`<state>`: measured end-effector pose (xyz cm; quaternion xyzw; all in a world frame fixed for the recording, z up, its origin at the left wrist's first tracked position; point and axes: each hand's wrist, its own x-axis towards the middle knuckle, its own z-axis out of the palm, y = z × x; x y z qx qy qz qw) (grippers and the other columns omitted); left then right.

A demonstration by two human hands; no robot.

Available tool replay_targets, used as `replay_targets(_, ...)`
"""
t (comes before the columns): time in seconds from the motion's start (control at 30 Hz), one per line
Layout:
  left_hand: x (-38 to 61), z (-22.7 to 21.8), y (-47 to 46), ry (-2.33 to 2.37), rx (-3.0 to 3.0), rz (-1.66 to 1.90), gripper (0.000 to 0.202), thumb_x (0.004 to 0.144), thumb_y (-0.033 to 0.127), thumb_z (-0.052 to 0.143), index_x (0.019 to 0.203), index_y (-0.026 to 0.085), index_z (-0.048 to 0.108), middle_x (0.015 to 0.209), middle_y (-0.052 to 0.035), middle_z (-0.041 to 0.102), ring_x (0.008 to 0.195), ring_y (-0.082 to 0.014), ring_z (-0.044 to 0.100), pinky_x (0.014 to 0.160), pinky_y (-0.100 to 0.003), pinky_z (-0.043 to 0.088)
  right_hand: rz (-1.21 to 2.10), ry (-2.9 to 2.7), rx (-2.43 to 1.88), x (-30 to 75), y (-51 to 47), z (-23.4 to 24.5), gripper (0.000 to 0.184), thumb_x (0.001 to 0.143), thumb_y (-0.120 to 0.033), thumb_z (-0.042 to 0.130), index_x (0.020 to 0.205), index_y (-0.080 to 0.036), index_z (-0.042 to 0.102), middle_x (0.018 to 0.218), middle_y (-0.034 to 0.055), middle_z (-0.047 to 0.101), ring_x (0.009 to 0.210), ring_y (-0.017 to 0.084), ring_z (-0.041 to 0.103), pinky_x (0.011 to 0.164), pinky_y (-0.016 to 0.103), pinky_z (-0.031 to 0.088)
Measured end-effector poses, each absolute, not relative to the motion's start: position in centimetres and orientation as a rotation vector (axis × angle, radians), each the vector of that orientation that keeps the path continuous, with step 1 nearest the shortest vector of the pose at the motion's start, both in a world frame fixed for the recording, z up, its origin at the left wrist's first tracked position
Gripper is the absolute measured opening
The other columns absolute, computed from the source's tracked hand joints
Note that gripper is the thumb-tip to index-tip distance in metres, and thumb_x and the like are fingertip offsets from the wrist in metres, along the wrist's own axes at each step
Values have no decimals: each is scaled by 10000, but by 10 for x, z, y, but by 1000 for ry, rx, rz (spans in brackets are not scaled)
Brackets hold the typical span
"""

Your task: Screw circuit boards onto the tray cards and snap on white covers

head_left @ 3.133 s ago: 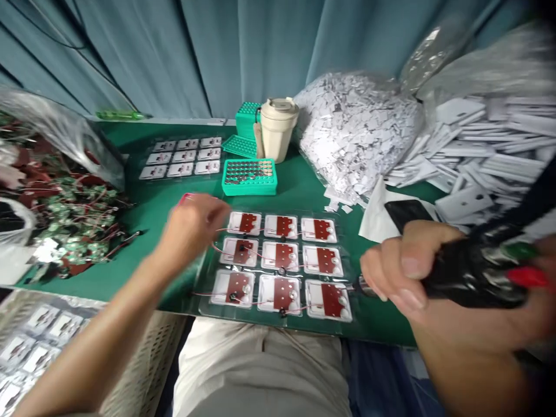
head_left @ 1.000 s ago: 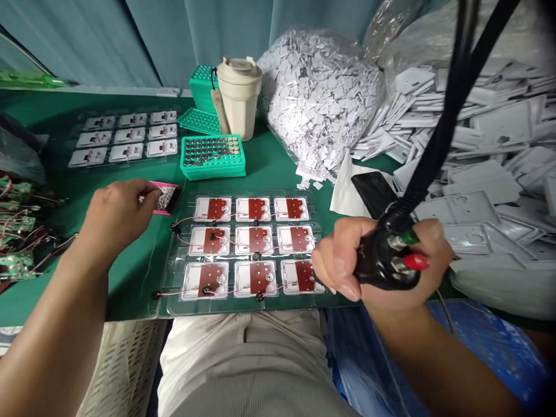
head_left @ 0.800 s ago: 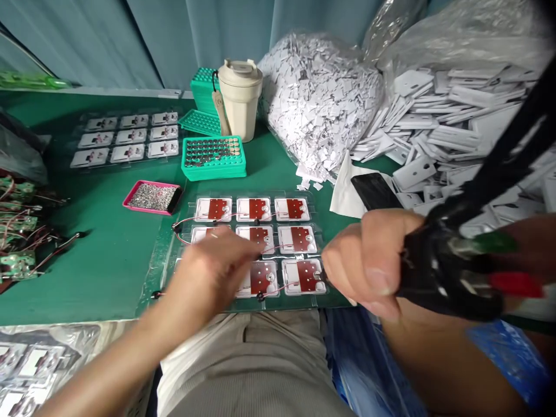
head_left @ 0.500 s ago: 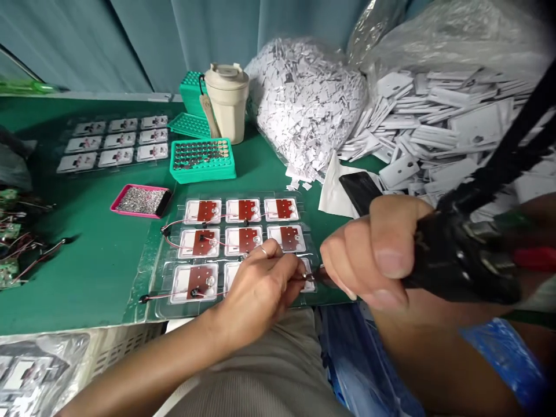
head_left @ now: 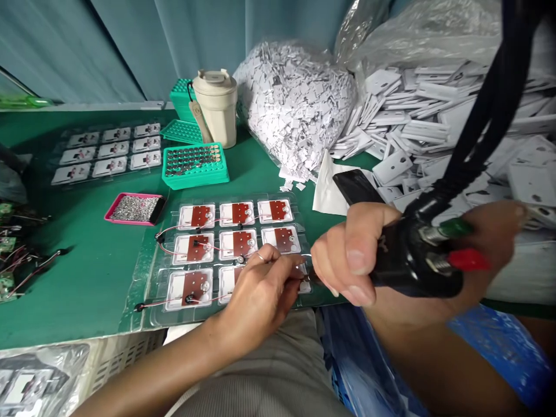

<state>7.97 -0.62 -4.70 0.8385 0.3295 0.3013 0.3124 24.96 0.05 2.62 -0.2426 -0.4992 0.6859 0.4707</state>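
Onscreen I see a glossy plastic tray [head_left: 174,316] — shiny tool [head_left: 402,258] right of it, matt curtain [head_left: 208,35] (cloth) behind it.

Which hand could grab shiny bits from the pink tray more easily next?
Probably the left hand: it's nearer the pink tray. The right hand is farther away and full, gripping a black tool.

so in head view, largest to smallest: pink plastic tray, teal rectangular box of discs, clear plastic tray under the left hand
1. Clear plastic tray, partly covered
2. Teal rectangular box
3. Pink plastic tray
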Motion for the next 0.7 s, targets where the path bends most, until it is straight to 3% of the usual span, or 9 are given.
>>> replay_targets(0.1,73,-39,-6,855,2294,594,426,854,114,620,1260,162,498,985,-72,624,961,-251,494,823,-384,461,1473,-1193,-523,248,0,22,636,896,-692,366,754,-168,696,401,-4,480,356,114,416,349,228,314)
replay_targets(0.23,65,-33,-6,878,2437,399,317,891,196,601,1201,157,543,962,-83,647,988,-299,487,838,-461,430,1459,-1233,-532,249,1,15,652,914,-681,335,750,-156,684,431,4,496,369,117,442,348,229,326)
replay_targets(0.5,65,-37,-7,920,2570,363,305,844,157,615,1141,145,550,863,-88,638,931,-310,529,773,-447,433,1643,-1228,-457,248,2,-2,512,899,-587,424,700,-158,621,454,1,507,386,103,446,375,208,326)
replay_targets(0.6,64,-39,-7,924,2585,384,305,828,142,625,1125,150,555,869,-86,652,900,-304,546,767,-458,447,1746,-1253,-384,247,8,-6,554,902,-629,365,721,-158,593,445,-10,486,368,100,425,353,207,316)
replay_targets(0.7,62,-42,-9,900,2563,407,332,859,169,601,1184,147,535,945,-99,673,968,-312,557,832,-495,455,1744,-1319,-283,244,25,4,599,894,-708,305,875,-167,560,506,-22,524,371,92,425,352,205,335)
